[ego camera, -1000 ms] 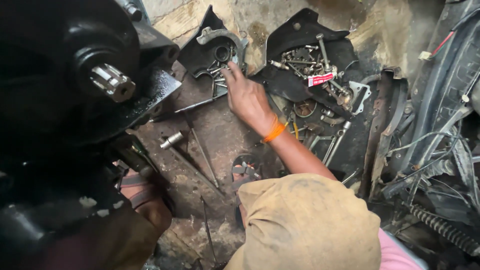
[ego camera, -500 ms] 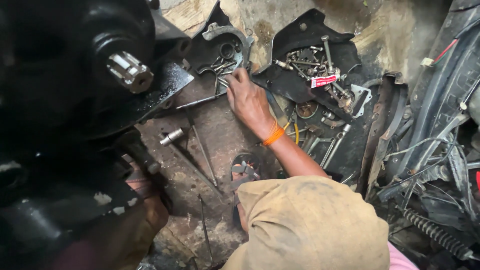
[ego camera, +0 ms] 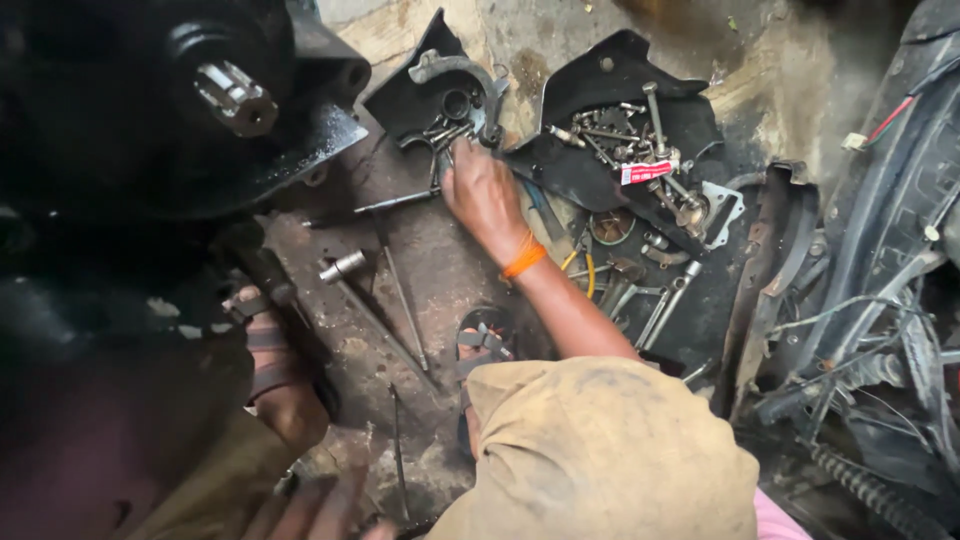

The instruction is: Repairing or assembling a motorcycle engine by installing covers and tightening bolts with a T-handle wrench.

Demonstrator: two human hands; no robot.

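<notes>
Beside the black engine casing, my right hand reached, fingers curled, into small metal parts on a black plastic cover; picking one piece cleanly meant pinching, not raking. Whether my left hand was open or closed, I could not tell.

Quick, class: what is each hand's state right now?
Left hand: blurred at the bottom edge, cannot be told.
Right hand: fingertips among metal parts; grip cannot be told.
</notes>
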